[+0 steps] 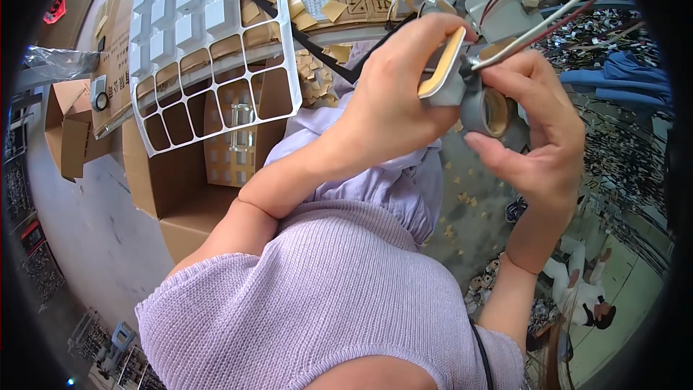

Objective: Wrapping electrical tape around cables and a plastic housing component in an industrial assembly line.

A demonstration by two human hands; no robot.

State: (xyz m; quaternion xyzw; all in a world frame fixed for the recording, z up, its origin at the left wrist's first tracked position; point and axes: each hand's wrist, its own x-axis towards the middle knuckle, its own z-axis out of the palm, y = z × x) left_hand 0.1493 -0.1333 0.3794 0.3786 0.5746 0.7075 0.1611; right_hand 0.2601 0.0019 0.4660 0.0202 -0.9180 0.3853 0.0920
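My left hand (397, 87) is closed around a small grey block with a tan, light-rimmed face (444, 65), held up in front of my chest. Beside it, my right hand (545, 126) curls its thumb and fingers about a small roll of grey tape (473, 112) with a tan core. My right fingertips also meet a white cable (534, 25), whose dark end lies against the block. Whether the cable is fixed to the block is hidden by my fingers. To the left hangs a white sheet (292, 76) bearing rows of grey rectangular pads (189, 27) and several cut-out cells.
An open cardboard box (148, 166) stands below the sheet. Cardboard with tan paper scraps (333, 10) lies beyond my hands. Bundles of dark cables (628, 137) and blue cloth (621, 72) fill the right side. Scraps dot the floor (462, 224). Another person (581, 289) is at lower right.
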